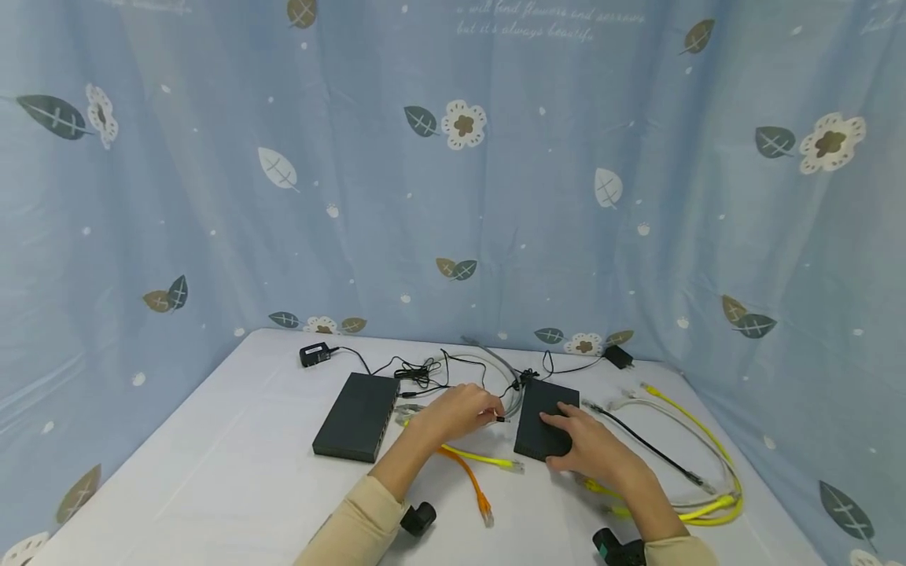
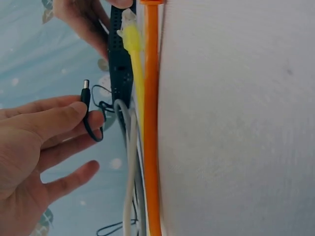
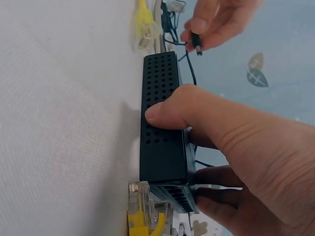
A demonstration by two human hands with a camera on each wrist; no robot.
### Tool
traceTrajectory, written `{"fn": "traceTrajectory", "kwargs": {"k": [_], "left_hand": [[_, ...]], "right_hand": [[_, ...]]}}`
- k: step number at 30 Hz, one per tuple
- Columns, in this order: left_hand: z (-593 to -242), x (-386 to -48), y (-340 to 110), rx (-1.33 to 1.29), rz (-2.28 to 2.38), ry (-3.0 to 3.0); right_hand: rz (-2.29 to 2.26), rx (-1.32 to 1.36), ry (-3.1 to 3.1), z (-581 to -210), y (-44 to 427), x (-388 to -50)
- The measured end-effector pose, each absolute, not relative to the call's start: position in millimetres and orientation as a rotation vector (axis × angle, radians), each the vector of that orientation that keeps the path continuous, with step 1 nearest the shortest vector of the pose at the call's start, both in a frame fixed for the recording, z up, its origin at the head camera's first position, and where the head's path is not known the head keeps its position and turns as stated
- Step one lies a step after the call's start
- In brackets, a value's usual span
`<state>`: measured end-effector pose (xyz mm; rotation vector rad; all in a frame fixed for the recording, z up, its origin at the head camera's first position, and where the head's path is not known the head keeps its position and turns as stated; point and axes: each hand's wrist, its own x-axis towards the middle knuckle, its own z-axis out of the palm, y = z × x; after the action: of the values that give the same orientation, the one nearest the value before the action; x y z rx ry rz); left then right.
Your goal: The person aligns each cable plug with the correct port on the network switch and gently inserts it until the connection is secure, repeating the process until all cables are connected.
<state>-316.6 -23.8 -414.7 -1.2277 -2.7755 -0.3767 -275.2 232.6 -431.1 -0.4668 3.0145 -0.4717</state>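
Note:
My left hand (image 1: 458,412) pinches a black barrel power plug (image 2: 85,95) between thumb and fingertips. Its metal tip points out, and a thin black cord trails behind the fingers. The plug is held apart from the black network switch (image 1: 532,409) on the right of the table. My right hand (image 1: 591,446) grips that switch by its near end. In the right wrist view, the thumb lies on the vented side (image 3: 158,88) while the fingers spread over the broad face. A yellow cable's clear connector (image 3: 145,37) lies close to the switch.
Another black network switch (image 1: 357,417) lies to the left. Black power adapters (image 1: 314,354) rest at the back, joined to bundled cords (image 1: 418,371). An orange network cable (image 1: 467,472) lies in front. Yellow, grey and black cables (image 1: 654,450) loop at the right.

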Motion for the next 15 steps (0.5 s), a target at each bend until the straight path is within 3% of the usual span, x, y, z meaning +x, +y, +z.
{"fn": "traceTrajectory", "kwargs": {"k": [15], "left_hand": [[-413.8,-314.7,-14.9,-1.261,-0.306,-2.808]], "right_hand": [[-0.526,-0.506,2.944,-426.7,242.9,-275.9]]}}
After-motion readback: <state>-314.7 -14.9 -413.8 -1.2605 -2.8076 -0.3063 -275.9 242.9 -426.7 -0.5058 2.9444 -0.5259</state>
